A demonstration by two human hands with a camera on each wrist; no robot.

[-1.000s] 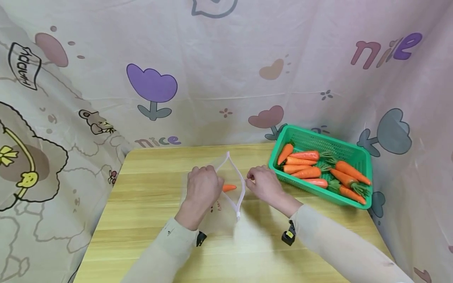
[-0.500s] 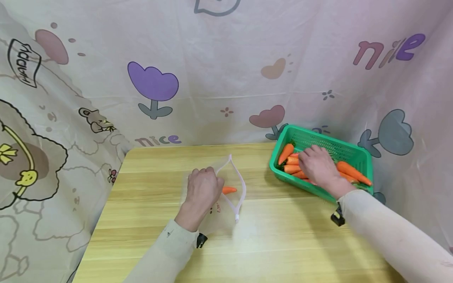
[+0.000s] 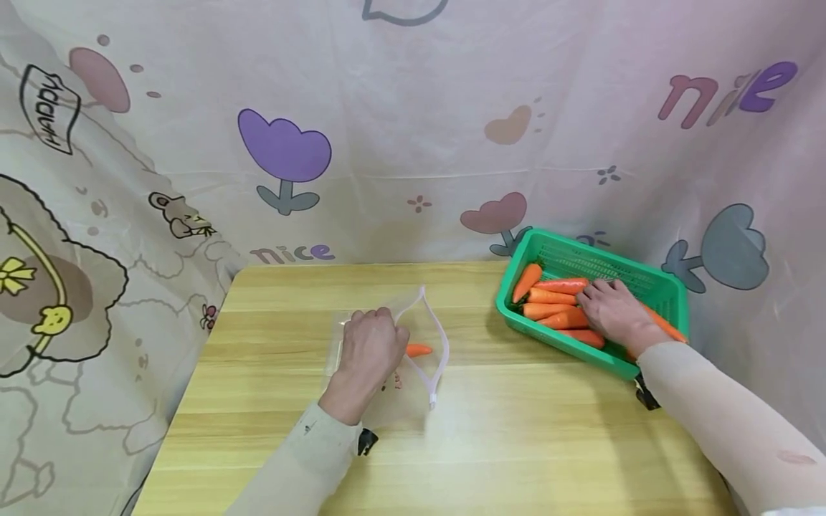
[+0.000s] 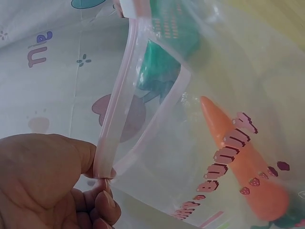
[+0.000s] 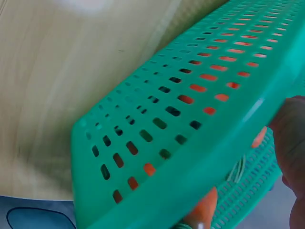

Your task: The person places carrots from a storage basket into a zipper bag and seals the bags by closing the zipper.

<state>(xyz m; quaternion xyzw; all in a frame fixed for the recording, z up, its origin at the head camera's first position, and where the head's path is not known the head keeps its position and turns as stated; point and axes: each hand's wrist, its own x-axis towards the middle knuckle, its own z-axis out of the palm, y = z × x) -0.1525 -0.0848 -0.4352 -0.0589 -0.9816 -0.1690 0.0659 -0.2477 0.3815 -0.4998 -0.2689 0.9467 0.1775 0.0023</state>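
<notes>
Since one second ago: right hand (image 3: pixel 613 309) shifted from bag (image 3: pixel 387 373) mouth to basket (image 3: pixel 658 290), now lying over carrots (image 3: pixel 551 301). Left hand (image 3: pixel 371 344) unchanged in place.

Left hand: fingers (image 4: pixel 102 202) curled, pinching zip rim (image 4: pixel 114 129) of bag, holding mouth open toward the basket. One carrot (image 4: pixel 243 164) already inside bag, tip toward the open mouth, long axis roughly left-right across table (image 3: pixel 516 444).

Right hand: palm down on the carrot pile near basket middle, fingers bent over carrots; actual grip on any carrot cannot be told, contact hidden under the hand in head view and by the basket wall (image 5: pixel 190 119) in wrist view.

Key relation: carrots directly beneath and left of right fingertips; right hand far nearer than left. Visible carrots lying side by side, long axes mostly left-right, slightly tilted, tips pointing left toward the bag, green tops toward the right. Basket at right rear of table, well apart from bag.
</notes>
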